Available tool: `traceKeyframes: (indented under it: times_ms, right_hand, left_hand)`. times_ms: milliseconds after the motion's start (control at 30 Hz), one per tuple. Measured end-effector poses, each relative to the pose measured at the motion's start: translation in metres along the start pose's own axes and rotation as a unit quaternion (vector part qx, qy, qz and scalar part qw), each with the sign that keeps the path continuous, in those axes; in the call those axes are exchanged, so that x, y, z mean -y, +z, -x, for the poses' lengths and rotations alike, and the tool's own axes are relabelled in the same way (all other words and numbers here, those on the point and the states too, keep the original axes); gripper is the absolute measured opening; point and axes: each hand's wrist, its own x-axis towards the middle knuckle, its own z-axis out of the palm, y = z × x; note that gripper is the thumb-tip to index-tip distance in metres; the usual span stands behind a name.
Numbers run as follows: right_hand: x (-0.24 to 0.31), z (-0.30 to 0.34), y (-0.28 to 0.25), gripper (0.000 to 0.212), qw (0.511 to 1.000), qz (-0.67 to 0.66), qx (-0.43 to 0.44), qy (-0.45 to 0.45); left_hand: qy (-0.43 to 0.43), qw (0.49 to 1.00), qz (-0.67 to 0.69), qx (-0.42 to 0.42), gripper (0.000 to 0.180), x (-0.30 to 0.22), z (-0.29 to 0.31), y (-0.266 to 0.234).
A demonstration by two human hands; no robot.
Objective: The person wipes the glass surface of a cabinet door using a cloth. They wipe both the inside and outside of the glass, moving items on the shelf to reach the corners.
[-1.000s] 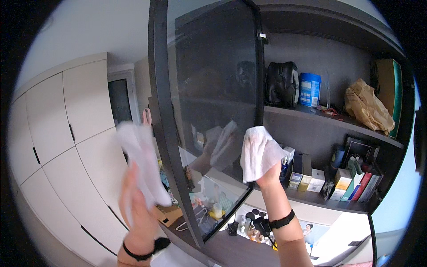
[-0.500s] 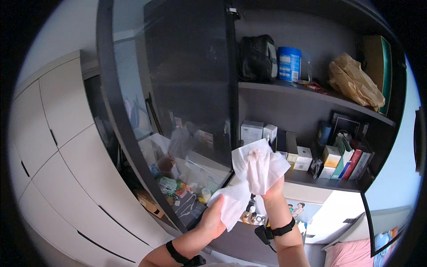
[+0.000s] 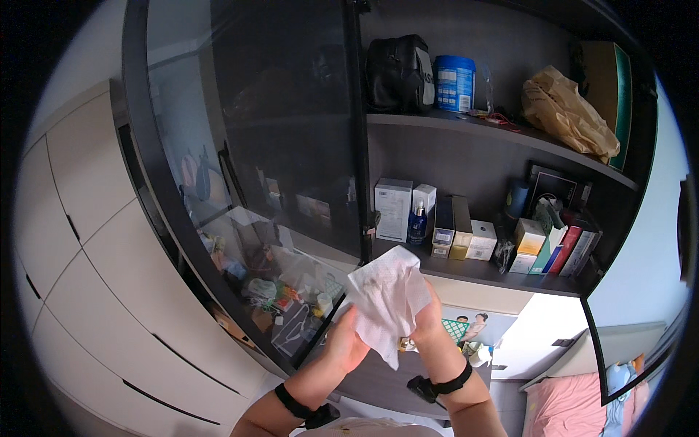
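Observation:
A thin white paper wipe [image 3: 387, 297] hangs bunched in front of me, with soft creases and a faint grayish mark near its middle. At its lower left edge is my left hand [image 3: 345, 344], closed on it with most fingers behind the sheet. My right hand [image 3: 428, 313] grips the opposite edge, its fingertips also hidden by the wipe. Each wrist wears a black strap with a small device. Just beyond my hands is the lower shelf [image 3: 466, 271] of a dark open cabinet, bearing a blue dropper bottle [image 3: 417, 224], a white box [image 3: 393, 210] and several smaller boxes.
An open glass door [image 3: 284, 146] stands on the left. The upper shelf holds a black bag [image 3: 399, 74], a blue tub [image 3: 454, 84] and a crumpled brown paper bag [image 3: 564, 109]. Books [image 3: 571, 247] lean at the lower shelf's right. Another glass door [image 3: 608, 357] juts out beside the bed.
The wipe, spread in two parts between my hands, is now gathered into one sheet. My right hand has come lower, nearer my left. The view has shifted, moving the cabinet up and left.

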Motion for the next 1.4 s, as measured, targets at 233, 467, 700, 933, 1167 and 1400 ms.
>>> traceKeyframes:
  times_ms: [233, 467, 700, 933, 1167, 1400]
  right_hand:
    - [-0.018, 0.003, -0.015, 0.032, 0.996, 0.027, 0.046, 0.073]
    - [-0.027, 0.020, -0.022, 0.034, 0.757, 0.595, 0.194, -0.186]
    - [-0.023, 0.024, 0.015, 0.031, 0.708, 0.639, 0.140, -0.265]
    - [-0.024, 0.043, 0.023, 0.021, 0.686, 0.631, 0.157, -0.326]
    - [-0.026, 0.028, 0.010, 0.013, 0.739, 0.617, 0.116, -0.242]
    - [-0.033, 0.011, -0.008, 0.030, 0.974, 0.146, 0.071, 0.157]
  left_hand:
    - [0.042, 0.996, 0.000, 0.077, 0.042, 0.004, 0.001, 0.007]
    - [0.036, 0.996, -0.086, -0.006, 0.040, 0.014, -0.004, -0.006]
    - [0.032, 0.999, -0.011, 0.020, 0.038, 0.009, 0.006, 0.014]
    - [0.065, 0.994, -0.078, 0.040, 0.035, 0.016, -0.004, -0.027]
    - [0.074, 0.992, -0.094, -0.030, 0.042, 0.015, -0.004, -0.010]
    - [0.050, 0.996, -0.054, -0.046, 0.040, 0.015, -0.005, -0.013]
